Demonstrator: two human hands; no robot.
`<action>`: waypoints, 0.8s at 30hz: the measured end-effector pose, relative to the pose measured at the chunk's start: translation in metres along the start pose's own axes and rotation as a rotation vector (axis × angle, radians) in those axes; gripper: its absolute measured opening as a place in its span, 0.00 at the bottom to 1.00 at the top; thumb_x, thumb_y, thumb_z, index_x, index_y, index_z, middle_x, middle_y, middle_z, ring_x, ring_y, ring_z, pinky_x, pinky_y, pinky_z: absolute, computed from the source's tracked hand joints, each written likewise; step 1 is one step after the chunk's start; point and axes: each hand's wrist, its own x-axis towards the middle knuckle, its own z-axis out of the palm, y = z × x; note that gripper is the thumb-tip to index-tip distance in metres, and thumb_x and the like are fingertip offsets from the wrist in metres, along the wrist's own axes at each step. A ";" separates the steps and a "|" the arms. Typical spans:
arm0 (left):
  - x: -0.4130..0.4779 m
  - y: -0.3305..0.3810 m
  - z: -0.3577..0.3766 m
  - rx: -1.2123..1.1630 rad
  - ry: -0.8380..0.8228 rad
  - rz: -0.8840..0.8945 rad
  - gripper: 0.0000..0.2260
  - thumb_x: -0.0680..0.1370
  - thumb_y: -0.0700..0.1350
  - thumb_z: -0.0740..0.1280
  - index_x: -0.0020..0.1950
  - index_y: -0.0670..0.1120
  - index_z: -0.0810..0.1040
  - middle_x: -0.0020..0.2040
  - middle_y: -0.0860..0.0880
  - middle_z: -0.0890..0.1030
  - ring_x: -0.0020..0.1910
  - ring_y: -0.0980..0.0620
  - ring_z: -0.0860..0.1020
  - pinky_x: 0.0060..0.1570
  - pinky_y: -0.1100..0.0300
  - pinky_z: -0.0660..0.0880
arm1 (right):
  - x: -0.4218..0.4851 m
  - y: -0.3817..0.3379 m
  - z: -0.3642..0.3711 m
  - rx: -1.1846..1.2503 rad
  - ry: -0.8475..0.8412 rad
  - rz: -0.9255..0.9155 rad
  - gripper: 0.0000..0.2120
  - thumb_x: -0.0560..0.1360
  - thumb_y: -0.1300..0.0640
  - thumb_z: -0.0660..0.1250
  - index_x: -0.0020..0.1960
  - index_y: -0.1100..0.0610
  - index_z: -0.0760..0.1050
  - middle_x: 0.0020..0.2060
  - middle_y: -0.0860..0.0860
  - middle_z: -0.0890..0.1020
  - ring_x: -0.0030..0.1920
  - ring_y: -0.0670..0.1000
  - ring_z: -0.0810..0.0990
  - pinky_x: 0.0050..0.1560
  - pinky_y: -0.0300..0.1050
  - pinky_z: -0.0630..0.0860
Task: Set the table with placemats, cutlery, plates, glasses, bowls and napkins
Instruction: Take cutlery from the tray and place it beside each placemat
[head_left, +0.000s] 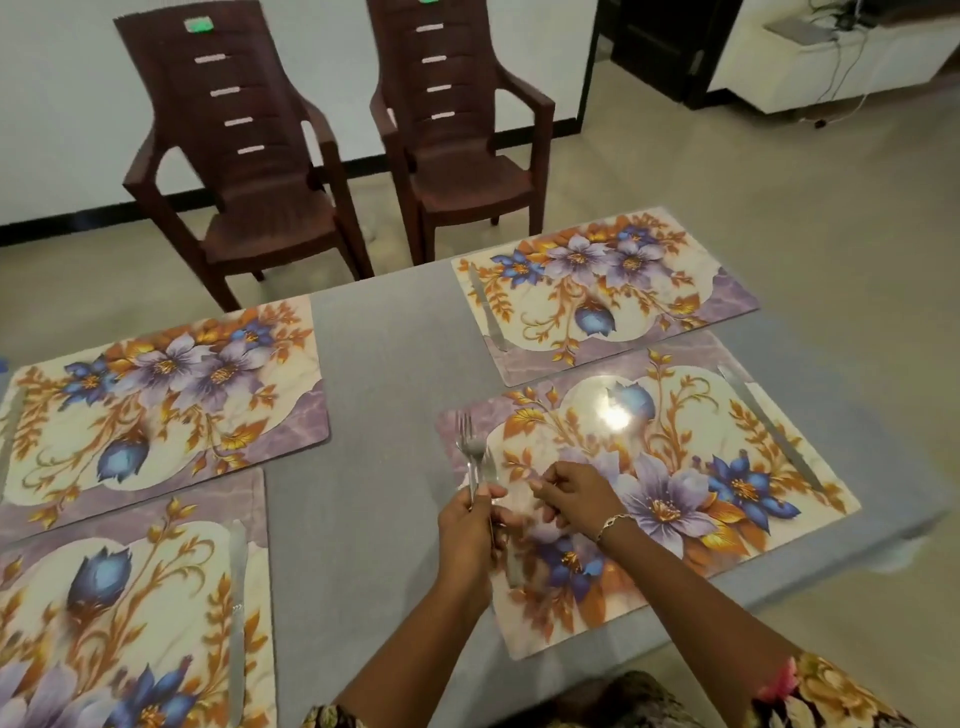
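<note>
1. Closest in, my left hand (467, 525) hovers over the left edge of the floral rectangular placemat on my right (727, 467). Its fingers (485, 499) are curled tight round a bundle of silver metal cutlery (470, 452), fork tines pointing away from me.
2. Right alongside, my right hand (576, 499), a thin silver bracelet (613, 522) on its wrist, has its fingers curled in toward that bundle. It's blurred, so I can't tell whether they've caught hold of anything.
3. Same mat, right side: a silver table knife (769, 426) lies flat.
4. Over on my left, the matching near-left placemat (130, 597) has its own knife (236, 623) along the right edge.
5. Further out across the grey tabletop (384, 415) sit the far-left placemat (156, 405) and the far-right placemat (623, 291), the latter with a knife on its left edge (488, 312).
6. Beyond that, two dark brown plastic armchairs (244, 156) stand on the floor.
</note>
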 end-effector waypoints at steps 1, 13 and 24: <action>-0.001 -0.001 0.011 0.004 -0.027 -0.001 0.11 0.82 0.41 0.56 0.45 0.42 0.76 0.26 0.47 0.74 0.19 0.57 0.67 0.18 0.68 0.62 | -0.004 0.002 -0.007 0.059 0.012 -0.010 0.14 0.76 0.60 0.64 0.32 0.55 0.70 0.24 0.48 0.75 0.20 0.40 0.72 0.26 0.35 0.70; -0.048 -0.059 0.243 0.080 -0.323 -0.008 0.14 0.81 0.39 0.58 0.40 0.40 0.79 0.32 0.41 0.78 0.29 0.48 0.75 0.30 0.60 0.72 | -0.060 0.089 -0.185 0.660 0.055 0.103 0.09 0.79 0.60 0.60 0.44 0.62 0.76 0.22 0.52 0.69 0.19 0.48 0.68 0.23 0.38 0.68; -0.110 -0.097 0.447 0.234 -0.648 -0.065 0.11 0.81 0.34 0.54 0.48 0.40 0.76 0.28 0.45 0.81 0.24 0.51 0.79 0.23 0.63 0.73 | -0.112 0.184 -0.380 0.748 0.251 0.132 0.09 0.79 0.62 0.59 0.44 0.58 0.76 0.36 0.55 0.78 0.26 0.47 0.73 0.22 0.35 0.68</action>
